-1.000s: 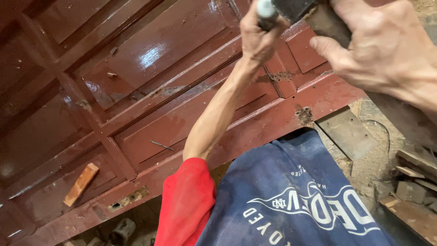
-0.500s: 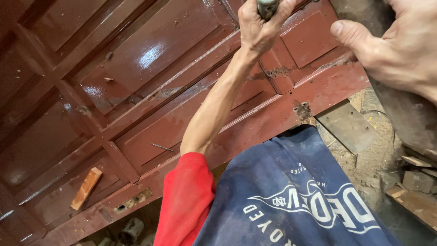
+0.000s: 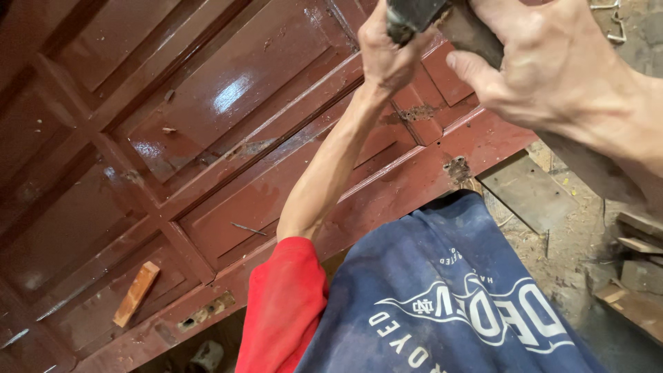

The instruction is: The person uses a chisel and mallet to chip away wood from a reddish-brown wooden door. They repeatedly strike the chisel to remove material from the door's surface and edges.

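The left hand [image 3: 390, 55] is raised at the end of a bare forearm with a red sleeve [image 3: 283, 304], its fingers curled tight around the rounded end of a dark tool [image 3: 414, 15] at the top edge of the view. The right hand [image 3: 552, 65] sits just beside it, fingers bent and closed over the rest of the same tool, thumb pointing toward the left hand; much of the tool is hidden under both hands and cut off by the picture's edge, so its kind cannot be told.

Below the hands lies a large reddish-brown panelled door [image 3: 228, 124], glossy with varnish, laid flat and running slantwise across the view. The tool hangs over the door's right-hand end, near a rough hinge recess [image 3: 457, 169] on the door's near edge and a second scarred patch [image 3: 418, 112] just inside it. A small wooden block [image 3: 136, 293] lies in a recessed panel toward the door's lower left corner, and a thin nail or splinter [image 3: 247, 228] rests in the panel beside the elbow. A lock cut-out [image 3: 204, 314] shows in the near edge at lower left.

A blue cloth with white print [image 3: 456, 304] covers the person's lap. Scraps of timber [image 3: 639, 276] lie on the dusty floor [image 3: 552, 228] to the right. No container is in view.
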